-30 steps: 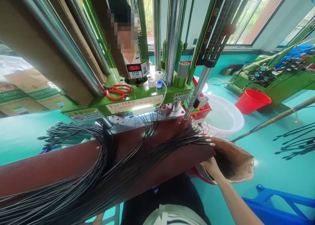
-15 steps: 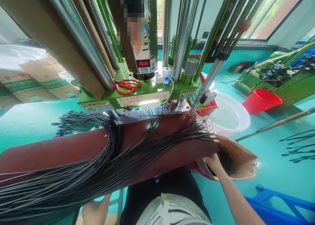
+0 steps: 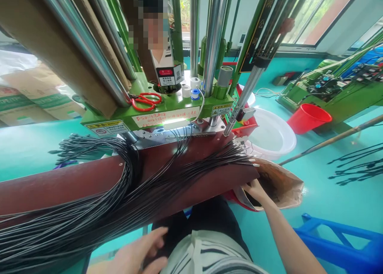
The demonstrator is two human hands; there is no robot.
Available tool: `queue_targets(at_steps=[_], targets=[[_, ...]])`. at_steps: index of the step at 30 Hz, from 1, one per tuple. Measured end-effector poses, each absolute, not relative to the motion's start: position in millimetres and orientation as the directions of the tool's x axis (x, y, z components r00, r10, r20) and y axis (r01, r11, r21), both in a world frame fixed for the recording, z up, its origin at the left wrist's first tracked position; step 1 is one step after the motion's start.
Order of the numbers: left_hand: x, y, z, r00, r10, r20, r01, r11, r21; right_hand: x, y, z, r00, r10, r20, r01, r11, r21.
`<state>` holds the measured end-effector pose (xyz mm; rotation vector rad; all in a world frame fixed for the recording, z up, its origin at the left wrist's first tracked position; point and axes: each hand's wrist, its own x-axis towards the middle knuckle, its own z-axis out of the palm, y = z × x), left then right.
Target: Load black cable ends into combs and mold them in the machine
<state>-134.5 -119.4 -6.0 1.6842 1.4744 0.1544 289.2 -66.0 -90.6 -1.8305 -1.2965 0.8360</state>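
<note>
My left hand (image 3: 142,248) is in front of my lap, below the board's front edge, with thumb and fingers apart and loosely bent; nothing shows in it. My right hand (image 3: 254,189) is at the right end of the brown board (image 3: 209,186), beside the mouth of a paper sack (image 3: 289,186); its fingertips are hidden by the board's edge. Many black cables (image 3: 98,210) run across the board from the left. One bundle of their ends lies at the right, another loops back on the left, and several cables lead into the green press (image 3: 119,114).
Red-handled scissors (image 3: 146,102) and tape rolls (image 3: 195,93) rest on the press. To the right are a white tub (image 3: 272,132), a red bucket (image 3: 309,118), a long pole (image 3: 335,140) and a blue stool (image 3: 338,234). Stacked sacks (image 3: 32,94) stand left. A person is behind the press.
My left hand has come out from beneath the cables, moving right and up toward my lap. My right hand stays by the sack. The whole view has shifted slightly.
</note>
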Motion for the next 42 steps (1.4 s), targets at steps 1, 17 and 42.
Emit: queue_targets(at_steps=[1,17,42], targets=[[-114.6,-107.4,2.4,0.391,0.862,-0.323,0.732,-0.078,0.677,288.5,-65.6,-89.6,0.263,0.961,-0.084,0.490,-0.208,-0.846],[15.6,36.1,21.8,0.639,0.765,-0.081,0.768,-0.628,0.125,294.1,-91.5,-31.7,0.004,0.983,-0.182,0.818,-0.108,-0.565],[5.8,34.9,56.1,0.609,0.761,-0.222,0.261,0.072,0.963,179.9,17.8,56.8,-0.022,0.989,0.146,-0.727,0.085,-0.682]])
